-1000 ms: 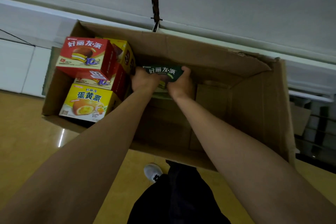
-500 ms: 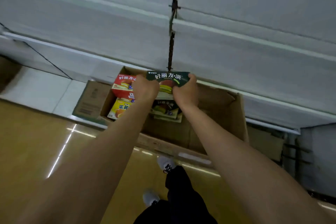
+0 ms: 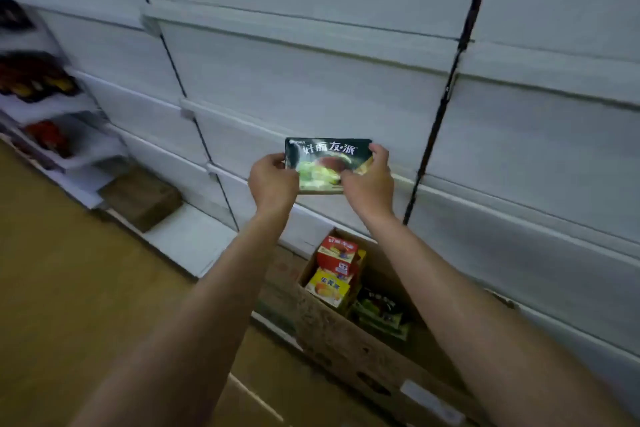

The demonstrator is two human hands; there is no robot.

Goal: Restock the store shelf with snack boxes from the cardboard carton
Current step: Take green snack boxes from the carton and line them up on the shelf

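- A dark green box point(image 3: 325, 163) is held up in front of the white shelves point(image 3: 311, 87), its printed face turned toward the camera (the picture is blurred by motion).
- The box's left end is gripped by the left hand point(image 3: 273, 180), with the fingers curled round the edge.
- The right end is grasped by the right hand point(image 3: 369, 177), fingers wrapped over the upper corner and thumb laid on the front.
- The box is seen level with a shelf edge, between two dark uprights; whether it touches the shelf cannot be told.
- Below the hands, an open carton point(image 3: 346, 340) is set on the floor point(image 3: 69, 288) against the bottom shelf.
- Inside the carton, a red box point(image 3: 337, 255) is stacked on a yellow box point(image 3: 329, 288) at the left end.
- More dark green boxes point(image 3: 379, 315) are seen lying just right of the yellow one, lower in the carton.
- A second, closed brown carton point(image 3: 142, 198) is placed on the lowest shelf further left.
- At the far left, shelves with red and yellow goods point(image 3: 31, 80) are visible (too blurred to name).
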